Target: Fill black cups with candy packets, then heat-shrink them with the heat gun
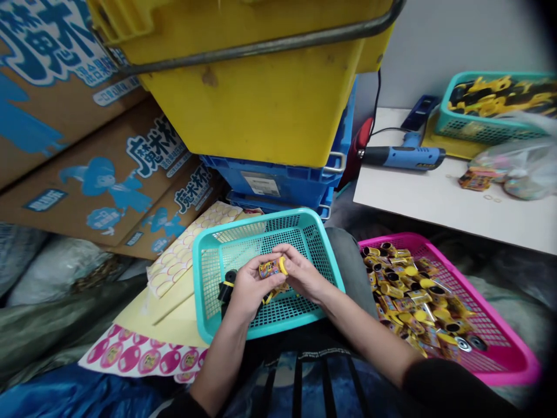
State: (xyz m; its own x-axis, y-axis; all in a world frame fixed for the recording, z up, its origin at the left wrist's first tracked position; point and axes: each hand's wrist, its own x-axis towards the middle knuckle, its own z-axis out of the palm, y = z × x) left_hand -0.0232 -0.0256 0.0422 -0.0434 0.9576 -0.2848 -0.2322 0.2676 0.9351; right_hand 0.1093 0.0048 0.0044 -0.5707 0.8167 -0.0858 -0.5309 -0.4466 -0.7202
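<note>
Both my hands meet over a teal mesh basket (217,244) on my lap. My left hand (250,287) and my right hand (302,273) pinch the same small yellow toy piece (272,267) with a colourful sticker, fingers closed round it. A black and yellow piece (227,285) lies in the basket just left of my left hand. To my right a pink mesh basket (507,348) holds a heap of several similar yellow stickered pieces (413,299).
Sticker sheets (143,354) and yellow backing sheets (191,244) lie left of the teal basket. Yellow crate (261,98) and blue crates (278,180) stack ahead, printed cartons (100,157) to the left. A white table (435,197) at right carries a blue power tool (407,157), another teal basket (487,128) and plastic bags (517,165).
</note>
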